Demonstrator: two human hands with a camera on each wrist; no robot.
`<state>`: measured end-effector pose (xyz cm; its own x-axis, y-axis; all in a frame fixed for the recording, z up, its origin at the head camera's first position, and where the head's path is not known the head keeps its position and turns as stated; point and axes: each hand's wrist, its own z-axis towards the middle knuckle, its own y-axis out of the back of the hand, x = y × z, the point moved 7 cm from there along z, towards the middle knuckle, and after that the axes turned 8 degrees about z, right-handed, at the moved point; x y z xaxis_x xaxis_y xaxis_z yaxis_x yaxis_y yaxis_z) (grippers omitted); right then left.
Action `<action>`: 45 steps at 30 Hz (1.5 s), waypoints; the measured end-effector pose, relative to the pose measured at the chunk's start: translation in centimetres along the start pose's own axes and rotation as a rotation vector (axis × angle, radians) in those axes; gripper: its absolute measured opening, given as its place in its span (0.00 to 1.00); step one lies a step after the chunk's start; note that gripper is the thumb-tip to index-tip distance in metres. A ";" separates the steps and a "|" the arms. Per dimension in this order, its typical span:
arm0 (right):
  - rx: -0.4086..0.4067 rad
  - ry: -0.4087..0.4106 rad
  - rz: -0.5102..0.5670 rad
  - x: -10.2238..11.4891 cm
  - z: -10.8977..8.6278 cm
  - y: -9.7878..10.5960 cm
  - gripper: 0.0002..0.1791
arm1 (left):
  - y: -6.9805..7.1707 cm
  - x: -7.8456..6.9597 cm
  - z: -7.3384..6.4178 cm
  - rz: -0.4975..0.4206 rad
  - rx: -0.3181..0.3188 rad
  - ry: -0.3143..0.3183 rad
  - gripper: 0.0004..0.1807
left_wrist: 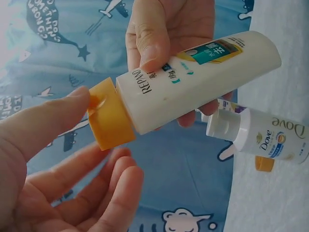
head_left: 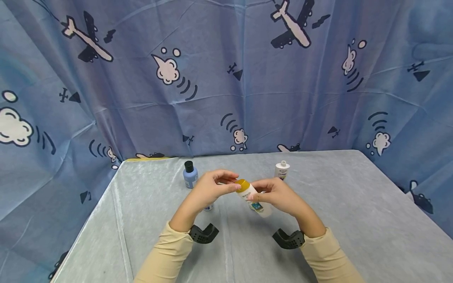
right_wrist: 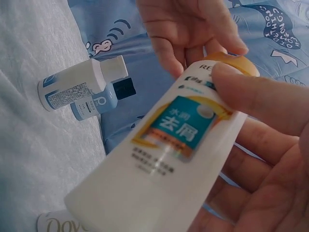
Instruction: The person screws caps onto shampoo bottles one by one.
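Note:
A white shampoo bottle with a yellow flip cap is held tilted above the table, cap end up and to the left. My right hand grips its body, thumb across the front label and fingers behind. With thumb and index finger, my left hand pinches the cap, which sits on the bottle's end. The left hand's other fingers are loosely bent below the cap. In the left wrist view, a white Dove bottle stands beyond the held bottle.
Behind the left hand stands a blue bottle with a black cap. A white bottle with a narrow bare neck stands behind the right hand. Another white bottle is mostly hidden by the left arm in the head view. A patterned blue curtain hangs behind the table.

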<state>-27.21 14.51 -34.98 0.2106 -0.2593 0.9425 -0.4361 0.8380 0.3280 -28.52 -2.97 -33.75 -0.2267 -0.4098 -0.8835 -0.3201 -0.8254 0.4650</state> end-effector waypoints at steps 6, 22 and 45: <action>0.007 -0.009 0.003 0.0 0.0 -0.1 0.20 | -0.4 -0.5 0.1 0.016 0.027 -0.081 0.16; 0.000 -0.015 0.022 0.0 -0.1 -0.1 0.21 | -0.3 -0.8 -0.4 -0.025 0.042 -0.102 0.19; -0.028 -0.019 0.027 0.0 0.0 0.3 0.20 | -0.9 -0.4 0.0 -0.062 -0.095 -0.003 0.17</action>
<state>-27.28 14.75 -34.88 0.1824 -0.2449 0.9523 -0.4165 0.8581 0.3004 -28.18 -2.07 -33.78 -0.2120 -0.3555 -0.9103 -0.2450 -0.8824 0.4017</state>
